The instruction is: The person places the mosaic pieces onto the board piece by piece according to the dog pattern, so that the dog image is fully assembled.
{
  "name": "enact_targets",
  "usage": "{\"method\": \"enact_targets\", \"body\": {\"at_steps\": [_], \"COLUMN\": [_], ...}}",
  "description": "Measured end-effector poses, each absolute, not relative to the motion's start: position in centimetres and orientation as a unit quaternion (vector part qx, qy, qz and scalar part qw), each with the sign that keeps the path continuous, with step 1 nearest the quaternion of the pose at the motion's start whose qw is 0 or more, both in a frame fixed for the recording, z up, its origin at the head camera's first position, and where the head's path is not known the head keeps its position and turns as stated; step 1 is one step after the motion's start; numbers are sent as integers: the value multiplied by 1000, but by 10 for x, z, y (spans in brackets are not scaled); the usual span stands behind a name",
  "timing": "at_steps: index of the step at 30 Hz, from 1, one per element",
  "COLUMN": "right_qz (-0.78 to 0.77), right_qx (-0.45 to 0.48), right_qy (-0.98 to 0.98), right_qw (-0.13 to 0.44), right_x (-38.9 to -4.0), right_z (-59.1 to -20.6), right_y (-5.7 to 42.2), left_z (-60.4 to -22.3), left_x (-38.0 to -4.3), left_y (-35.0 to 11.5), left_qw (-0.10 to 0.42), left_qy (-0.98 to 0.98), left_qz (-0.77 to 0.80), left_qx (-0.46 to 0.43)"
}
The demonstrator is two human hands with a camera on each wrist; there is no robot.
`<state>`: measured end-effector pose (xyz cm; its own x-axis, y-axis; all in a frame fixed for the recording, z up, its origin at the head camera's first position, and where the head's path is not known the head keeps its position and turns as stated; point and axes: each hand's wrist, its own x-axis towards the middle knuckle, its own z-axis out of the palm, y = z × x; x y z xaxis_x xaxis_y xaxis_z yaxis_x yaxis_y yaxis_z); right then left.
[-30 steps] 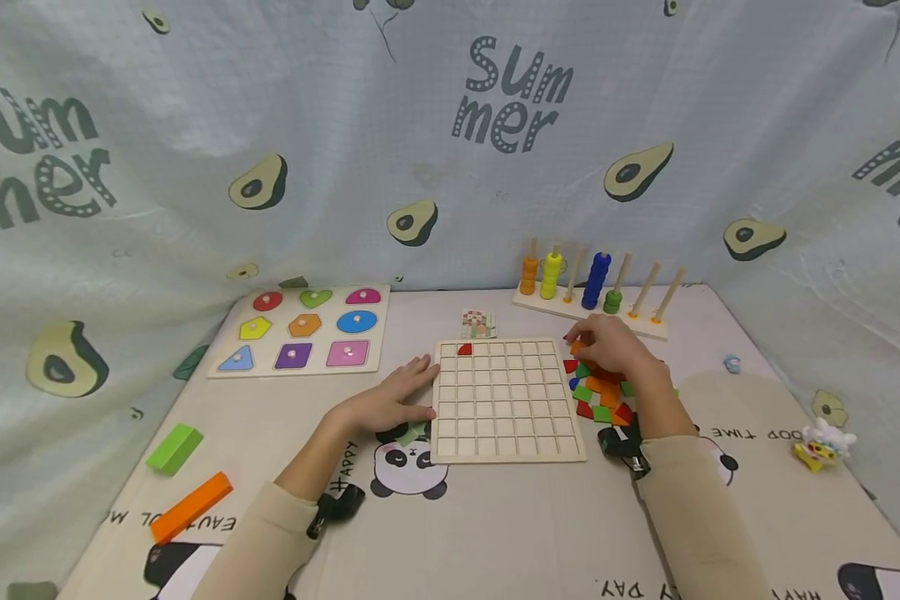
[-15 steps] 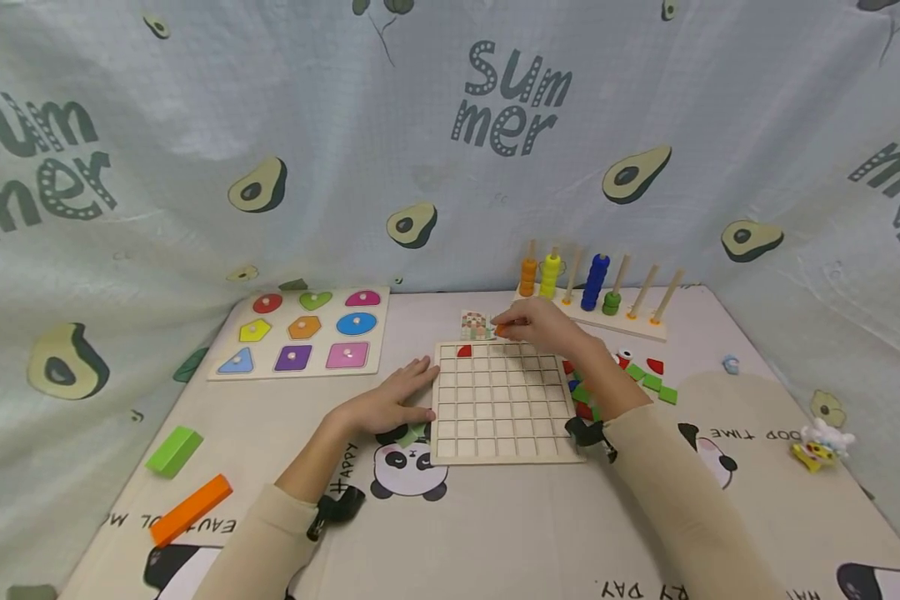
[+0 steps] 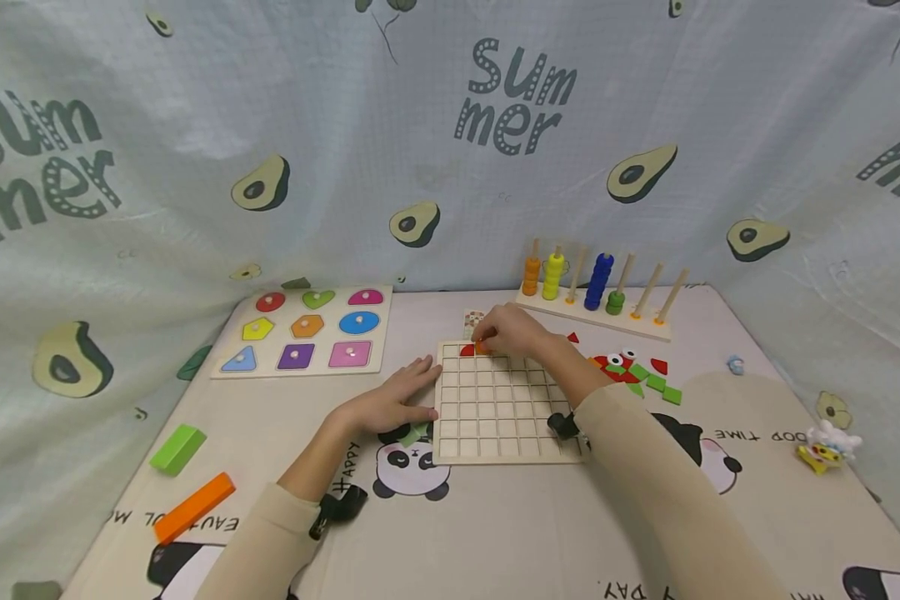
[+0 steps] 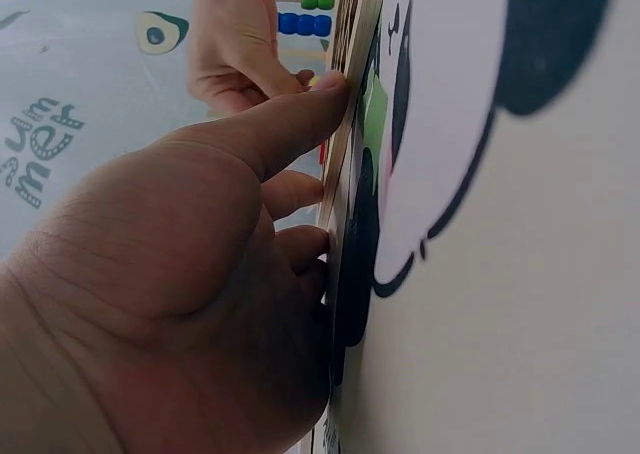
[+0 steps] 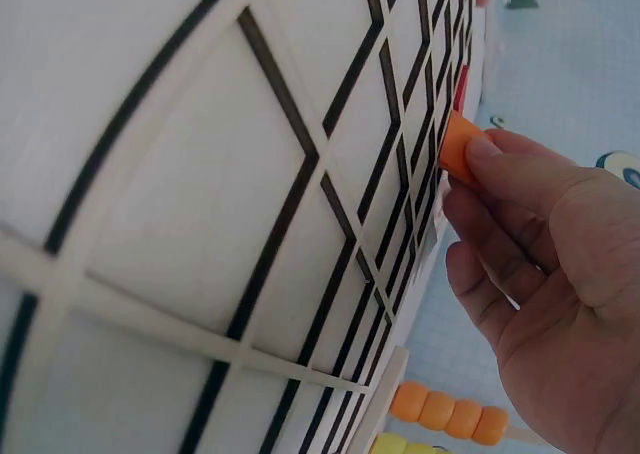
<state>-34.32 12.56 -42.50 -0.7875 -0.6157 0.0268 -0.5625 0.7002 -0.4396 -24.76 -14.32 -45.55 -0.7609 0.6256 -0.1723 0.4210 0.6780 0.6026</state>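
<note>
A wooden grid board (image 3: 506, 412) lies in front of me, with one red quarter-round tile (image 3: 467, 351) in its far row. My right hand (image 3: 512, 331) pinches an orange tile (image 5: 459, 146) between thumb and fingers, right at the far row beside the red tile. At the board's left edge my left hand (image 3: 397, 394) rests with fingers spread, its thumb (image 4: 300, 114) and fingertips touching the wooden side. Behind the board, a small picture card (image 3: 471, 322) is partly covered by my right hand.
Loose red and green tiles (image 3: 655, 382) lie right of the board, partly behind my right forearm. A bead-peg stand (image 3: 592, 318) is at the back right, a shape puzzle (image 3: 322, 333) at the back left. Green (image 3: 177, 450) and orange (image 3: 194, 508) blocks lie left; a small toy (image 3: 825, 446) sits right.
My right hand has moved left from the tile pile, past the card, to the board's far row with the orange tile. My left hand has stayed at the board's edge.
</note>
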Motion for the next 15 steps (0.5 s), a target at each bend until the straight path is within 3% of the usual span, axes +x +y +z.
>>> {"method": "enact_targets", "body": {"at_steps": [9, 15], "right_qz": [-191, -237], "right_qx": [-341, -318], "right_qy": [918, 918], "right_qw": [70, 27], "right_x": [-333, -330], "right_z": [-424, -410], "right_y": [126, 156], "left_z": [-459, -459], "left_x": [-248, -248], "left_y": [-143, -144], "left_qw": [184, 184], "left_qy": [897, 898], "left_qz": [275, 274], "left_qx": [294, 290]}}
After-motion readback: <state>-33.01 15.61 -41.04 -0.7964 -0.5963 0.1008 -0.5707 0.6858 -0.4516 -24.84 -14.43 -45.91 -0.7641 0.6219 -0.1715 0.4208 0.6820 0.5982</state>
